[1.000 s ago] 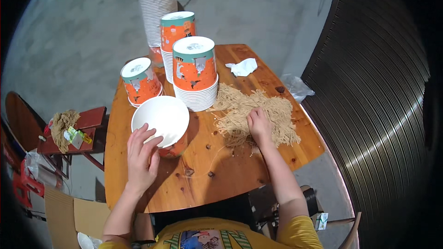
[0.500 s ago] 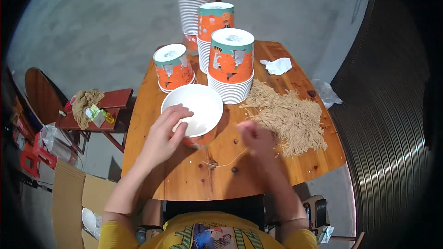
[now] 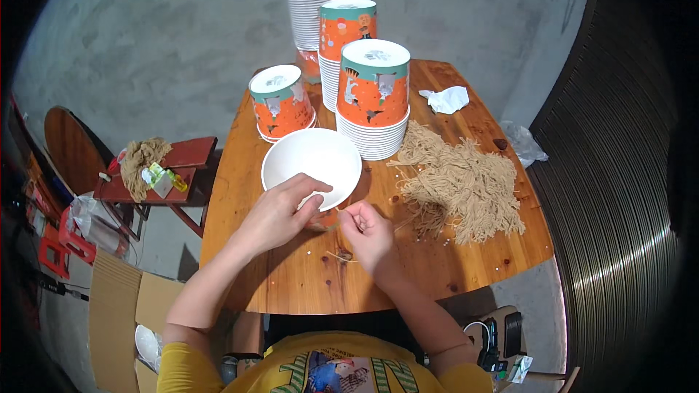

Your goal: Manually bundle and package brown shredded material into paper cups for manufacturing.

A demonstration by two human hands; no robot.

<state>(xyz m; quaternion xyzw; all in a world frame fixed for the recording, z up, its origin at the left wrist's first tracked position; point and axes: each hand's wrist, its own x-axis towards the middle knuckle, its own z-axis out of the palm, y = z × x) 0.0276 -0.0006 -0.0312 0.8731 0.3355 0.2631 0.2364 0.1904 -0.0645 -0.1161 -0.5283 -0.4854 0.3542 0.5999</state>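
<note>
R hand is off the string pile now & sits next to L hand, fingers pinched. L hand grips the near rim of the white bowl.

Soft, even daylight fills the scene, bright enough that colours read cleanly. The tabletop carries a mild sheen toward three o'clock, and only faint, short shadows sit beneath the white bowl and the left hand. The centre is sharp. Toward the rim straight edges bow outward, detail softens, and black vignetting closes every corner, heaviest from one to five o'clock.
</note>
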